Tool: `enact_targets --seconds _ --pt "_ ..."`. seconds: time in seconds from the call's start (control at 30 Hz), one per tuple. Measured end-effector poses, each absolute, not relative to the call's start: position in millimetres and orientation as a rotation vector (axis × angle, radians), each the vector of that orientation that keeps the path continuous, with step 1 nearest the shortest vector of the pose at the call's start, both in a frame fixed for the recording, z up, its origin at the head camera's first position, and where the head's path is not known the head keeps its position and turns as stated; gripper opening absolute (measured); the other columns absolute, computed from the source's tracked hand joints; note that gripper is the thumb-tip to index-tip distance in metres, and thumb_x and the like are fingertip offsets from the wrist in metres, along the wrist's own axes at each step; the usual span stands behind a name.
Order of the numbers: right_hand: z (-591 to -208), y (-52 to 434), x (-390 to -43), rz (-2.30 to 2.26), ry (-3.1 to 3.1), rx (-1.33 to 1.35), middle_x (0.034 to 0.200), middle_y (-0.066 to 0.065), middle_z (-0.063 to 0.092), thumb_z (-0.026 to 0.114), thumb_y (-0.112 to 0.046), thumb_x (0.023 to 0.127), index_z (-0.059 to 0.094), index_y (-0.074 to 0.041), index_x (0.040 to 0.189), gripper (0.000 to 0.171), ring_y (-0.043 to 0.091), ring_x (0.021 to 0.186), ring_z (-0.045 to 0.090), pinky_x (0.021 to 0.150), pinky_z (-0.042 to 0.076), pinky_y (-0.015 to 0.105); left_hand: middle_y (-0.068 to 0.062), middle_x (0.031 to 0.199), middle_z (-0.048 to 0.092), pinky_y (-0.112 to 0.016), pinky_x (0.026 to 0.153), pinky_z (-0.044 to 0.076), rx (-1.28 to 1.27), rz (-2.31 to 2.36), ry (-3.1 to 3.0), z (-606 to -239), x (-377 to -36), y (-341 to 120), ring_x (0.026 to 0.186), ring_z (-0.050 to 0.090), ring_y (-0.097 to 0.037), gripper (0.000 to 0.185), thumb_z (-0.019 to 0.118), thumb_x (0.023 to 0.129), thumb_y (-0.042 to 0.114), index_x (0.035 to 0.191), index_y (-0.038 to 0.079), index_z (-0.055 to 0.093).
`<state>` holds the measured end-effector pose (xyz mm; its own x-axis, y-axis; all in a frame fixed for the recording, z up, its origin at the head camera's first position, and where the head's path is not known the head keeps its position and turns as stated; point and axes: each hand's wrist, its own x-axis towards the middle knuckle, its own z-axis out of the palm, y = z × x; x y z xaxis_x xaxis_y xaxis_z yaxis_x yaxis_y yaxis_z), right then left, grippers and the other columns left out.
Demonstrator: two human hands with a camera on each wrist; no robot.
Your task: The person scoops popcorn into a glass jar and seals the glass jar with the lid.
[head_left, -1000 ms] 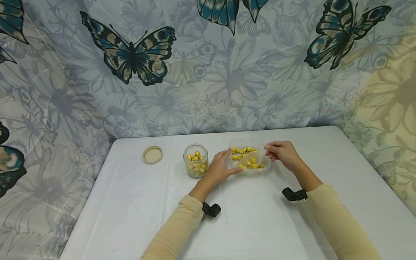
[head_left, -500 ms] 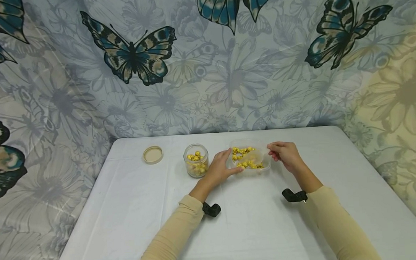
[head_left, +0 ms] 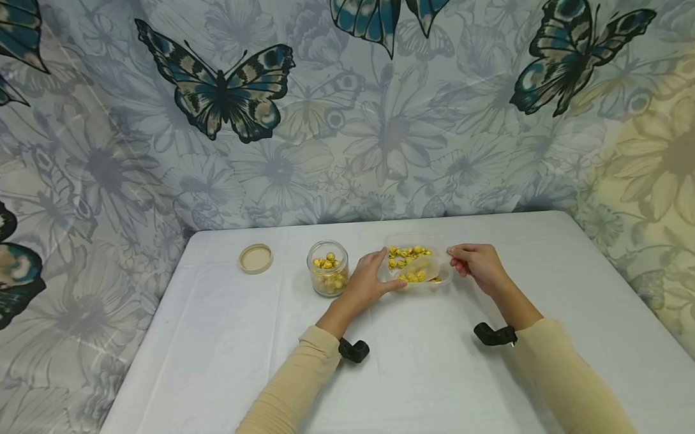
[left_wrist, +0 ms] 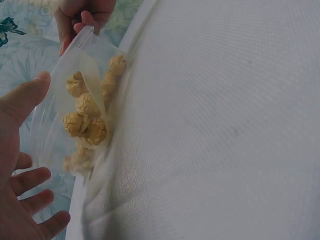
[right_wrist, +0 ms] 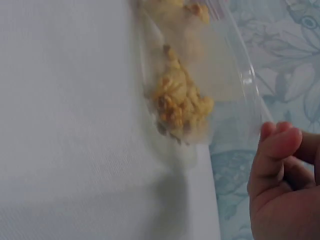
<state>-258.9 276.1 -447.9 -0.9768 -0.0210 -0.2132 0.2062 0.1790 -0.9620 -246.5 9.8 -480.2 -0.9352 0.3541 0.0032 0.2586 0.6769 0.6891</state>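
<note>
A clear plastic container [head_left: 446, 276] with yellow caramel-coated popcorn [head_left: 406, 253] stands towards the back of the table. My left hand [head_left: 362, 283] rests against its left side, thumb at the front edge, fingers spread apart in the left wrist view. On the other side my right hand [head_left: 480, 265] pinches the end of a translucent spoon-like scoop [head_left: 425, 265] between thumb and fingers. The scoop's bowl lies inside the container among the popcorn pieces. Left of my left hand is a glass jar [head_left: 311, 267], lidless and partly filled with the same popcorn.
A round gold-coloured jar lid [head_left: 255, 258] lies left of the jar. A white cloth [head_left: 411, 381] covers the table. Behind it hangs a butterfly-patterned fabric [head_left: 300, 180], close to the table's back edge.
My right hand has shifted slightly right and towards me, and the scoop has moved among the popcorn, with some pieces shifting. My left hand stays where it was.
</note>
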Motion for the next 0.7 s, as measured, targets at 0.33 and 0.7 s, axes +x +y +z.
enact_targets --seconds 0.33,0.7 --pt "-446.7 267.4 -249.5 -2.094 2.076 0.401 0.06 -0.008 0.064 0.057 -0.011 0.098 0.064 0.005 0.104 0.019 0.001 0.052 0.053 0.048 0.046 0.014 -0.01 0.155 0.036 -0.044 0.118 0.033 0.519 1.097 2.768 -479.5 -246.5 10.5 0.146 0.031 -0.027 0.093 0.068 0.084 0.057 0.156 0.016 0.025" --pt "-445.2 263.9 -246.6 -2.27 1.848 0.568 0.056 -0.006 0.062 0.056 -0.007 0.097 0.067 -0.009 0.08 0.02 0.002 0.049 0.05 0.044 0.043 0.014 -0.01 0.156 0.034 -0.046 0.117 0.033 0.515 1.093 2.764 -481.0 -246.3 10.5 0.146 0.03 -0.028 0.092 0.067 0.085 0.056 0.156 0.017 0.024"
